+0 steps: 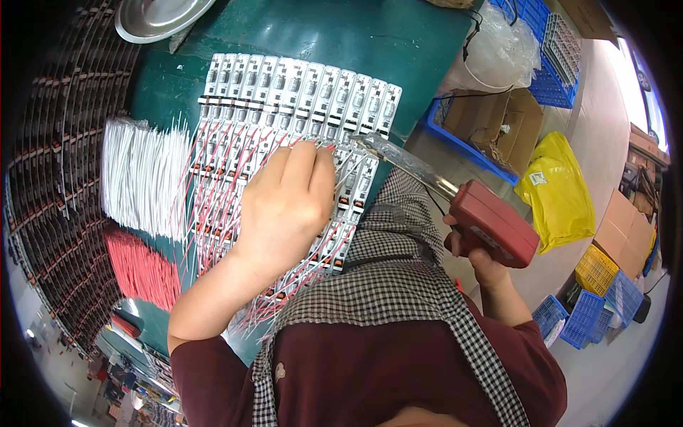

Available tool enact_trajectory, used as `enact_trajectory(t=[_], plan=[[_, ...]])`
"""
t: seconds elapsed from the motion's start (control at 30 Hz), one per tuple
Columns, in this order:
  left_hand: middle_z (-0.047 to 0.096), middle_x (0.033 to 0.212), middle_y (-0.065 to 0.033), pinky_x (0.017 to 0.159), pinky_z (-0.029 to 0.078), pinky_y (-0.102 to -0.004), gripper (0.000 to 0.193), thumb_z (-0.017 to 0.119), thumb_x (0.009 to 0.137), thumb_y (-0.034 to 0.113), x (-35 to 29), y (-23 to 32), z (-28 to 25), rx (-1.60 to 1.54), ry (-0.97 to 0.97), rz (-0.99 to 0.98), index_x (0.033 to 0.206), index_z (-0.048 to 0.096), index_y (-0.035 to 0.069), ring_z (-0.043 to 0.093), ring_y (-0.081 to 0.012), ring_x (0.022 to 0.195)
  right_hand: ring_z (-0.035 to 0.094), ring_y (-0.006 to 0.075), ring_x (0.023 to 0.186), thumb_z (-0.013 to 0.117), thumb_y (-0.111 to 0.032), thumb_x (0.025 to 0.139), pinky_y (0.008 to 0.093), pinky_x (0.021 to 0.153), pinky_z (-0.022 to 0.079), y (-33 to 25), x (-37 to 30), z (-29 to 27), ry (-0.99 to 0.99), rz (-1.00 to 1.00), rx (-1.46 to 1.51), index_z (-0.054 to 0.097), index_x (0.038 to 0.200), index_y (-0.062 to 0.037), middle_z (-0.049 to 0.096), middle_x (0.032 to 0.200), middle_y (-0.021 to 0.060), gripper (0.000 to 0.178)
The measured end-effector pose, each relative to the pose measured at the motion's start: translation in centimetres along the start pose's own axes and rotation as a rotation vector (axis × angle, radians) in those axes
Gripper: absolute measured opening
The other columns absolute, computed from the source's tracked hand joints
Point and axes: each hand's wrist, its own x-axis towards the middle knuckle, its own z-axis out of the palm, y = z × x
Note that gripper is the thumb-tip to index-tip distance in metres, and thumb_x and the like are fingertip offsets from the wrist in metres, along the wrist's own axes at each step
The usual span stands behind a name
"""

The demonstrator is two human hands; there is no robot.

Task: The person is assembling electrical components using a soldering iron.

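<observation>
My right hand (485, 265) grips a dark red soldering gun (494, 222), its long metal barrel slanting up and left. The gun's tip lies over the rows of small white circuit boards (306, 85), just right of my left hand (288, 188). That hand is palm down over the boards, fingers bent and closed together. A bit of red wire (330, 147) shows at its fingertips; the exact pinch is hidden under the fingers. Many red and white wires (220, 206) trail from the boards toward the lower left.
Left of the boards lie a bundle of white wires (142, 178) and one of red wires (146, 270). A metal bowl (160, 18) stands on the green table (320, 32). Stacked dark racks (64, 178) line the left; a cardboard box (498, 128) and yellow bag (558, 192) sit right.
</observation>
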Motion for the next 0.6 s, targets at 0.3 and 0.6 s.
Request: enact_trajectory(t=[0.3, 0.6], plan=[[0.048, 0.073, -0.0054, 0.049, 0.044, -0.0265, 0.016, 0.058, 0.064, 0.002, 0.2, 0.6, 0.3, -0.076, 0.003, 0.051, 0.079, 0.058, -0.001, 0.051, -0.0167, 0.063, 0.061, 0.0142, 0.078, 0.073, -0.029, 0.073, 0.0239, 0.065, 0.049, -0.2, 0.2, 0.0, -0.066, -0.007, 0.044, 0.039, 0.127, 0.0064, 0.063, 0.099, 0.0138, 0.073], [0.048, 0.073, -0.0060, 0.050, 0.044, -0.0270, 0.017, 0.058, 0.064, 0.003, 0.5, 0.6, 0.3, -0.066, -0.037, 0.053, 0.080, 0.058, -0.002, 0.051, -0.0174, 0.064, 0.062, 0.0152, 0.081, 0.075, -0.022, 0.068, 0.0250, 0.070, 0.049, 0.3, 0.3, -0.7, -0.054, -0.027, -0.119, 0.048, 0.119, 0.0070, 0.063, 0.100, 0.0119, 0.064]])
